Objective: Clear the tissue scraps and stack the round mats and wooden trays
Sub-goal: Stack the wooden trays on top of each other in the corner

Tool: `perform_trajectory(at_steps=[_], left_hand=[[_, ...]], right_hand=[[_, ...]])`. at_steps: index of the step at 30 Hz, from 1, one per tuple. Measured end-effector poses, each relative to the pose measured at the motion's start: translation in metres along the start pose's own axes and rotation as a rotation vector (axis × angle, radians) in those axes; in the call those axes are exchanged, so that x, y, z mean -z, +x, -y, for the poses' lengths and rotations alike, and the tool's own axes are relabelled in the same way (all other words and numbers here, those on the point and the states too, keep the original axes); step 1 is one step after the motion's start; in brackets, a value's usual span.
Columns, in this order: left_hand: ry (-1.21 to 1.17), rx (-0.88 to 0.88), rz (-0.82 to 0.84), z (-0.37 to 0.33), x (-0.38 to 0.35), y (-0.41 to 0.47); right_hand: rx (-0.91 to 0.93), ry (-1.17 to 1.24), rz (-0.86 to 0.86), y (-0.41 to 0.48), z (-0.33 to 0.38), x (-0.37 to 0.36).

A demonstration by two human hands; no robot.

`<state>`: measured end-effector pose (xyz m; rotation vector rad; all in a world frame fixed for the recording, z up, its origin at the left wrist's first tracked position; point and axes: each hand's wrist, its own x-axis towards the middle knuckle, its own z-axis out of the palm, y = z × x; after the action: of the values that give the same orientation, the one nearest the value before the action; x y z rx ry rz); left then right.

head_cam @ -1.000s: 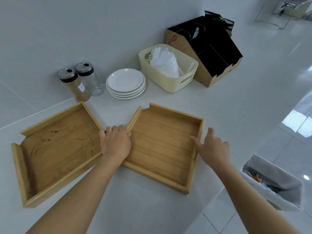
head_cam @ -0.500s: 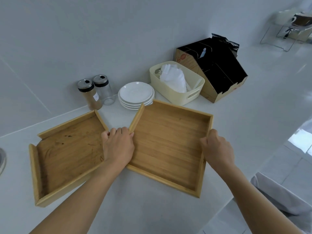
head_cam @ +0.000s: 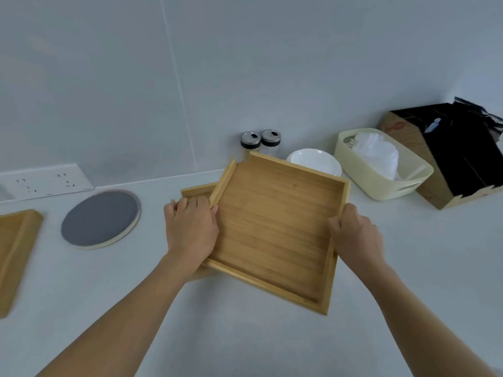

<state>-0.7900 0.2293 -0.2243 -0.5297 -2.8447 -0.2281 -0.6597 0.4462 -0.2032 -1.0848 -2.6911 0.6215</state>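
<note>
A square wooden tray (head_cam: pixel 275 229) is held over the white counter, tilted and turned at an angle. My left hand (head_cam: pixel 190 229) grips its left wall and my right hand (head_cam: pixel 353 235) grips its right wall. Under it lies a second wooden tray (head_cam: pixel 194 192), of which only the far left corner and a strip by my left wrist show. A grey round mat (head_cam: pixel 100 217) with a pale rim lies to the left, seemingly on top of another mat. A third wooden tray (head_cam: pixel 13 251) is cut off by the left edge. No tissue scraps are in sight.
Against the wall stand two glass jars (head_cam: pixel 260 142) with metal lids, a stack of white plates (head_cam: pixel 315 160), a cream plastic basket (head_cam: pixel 381 170) with white contents, and a black-lined cardboard box (head_cam: pixel 449 153). A white wall socket (head_cam: pixel 46 182) sits at the far left.
Both hands have lifted the right tray and carried it left over the other tray, which is now mostly covered. The view has swung left, showing the round mat and a third tray.
</note>
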Motion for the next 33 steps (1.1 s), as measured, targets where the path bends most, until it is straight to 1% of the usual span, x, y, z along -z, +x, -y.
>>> perform_trajectory(at_steps=[3,7,13,20,25,33], left_hand=[[-0.035,0.074,0.021,0.045,0.009,-0.007],[-0.185,0.177,0.031,0.116,0.022,-0.02],[-0.182,0.296,0.027,0.233,0.041,-0.039],[-0.199,0.493,0.011,0.357,0.062,-0.07],[-0.167,0.597,0.006,0.408,0.077,-0.086],[-0.169,0.694,-0.012,0.447,0.079,-0.102]], right_hand=[[0.058,-0.007,0.029,-0.011,0.041,-0.018],[0.133,-0.033,0.053,-0.033,0.101,-0.049],[0.242,-0.033,0.081,-0.072,0.196,-0.102],[0.409,-0.025,0.171,-0.116,0.303,-0.163],[0.478,-0.037,0.233,-0.131,0.355,-0.189],[0.581,-0.037,0.298,-0.136,0.4,-0.213]])
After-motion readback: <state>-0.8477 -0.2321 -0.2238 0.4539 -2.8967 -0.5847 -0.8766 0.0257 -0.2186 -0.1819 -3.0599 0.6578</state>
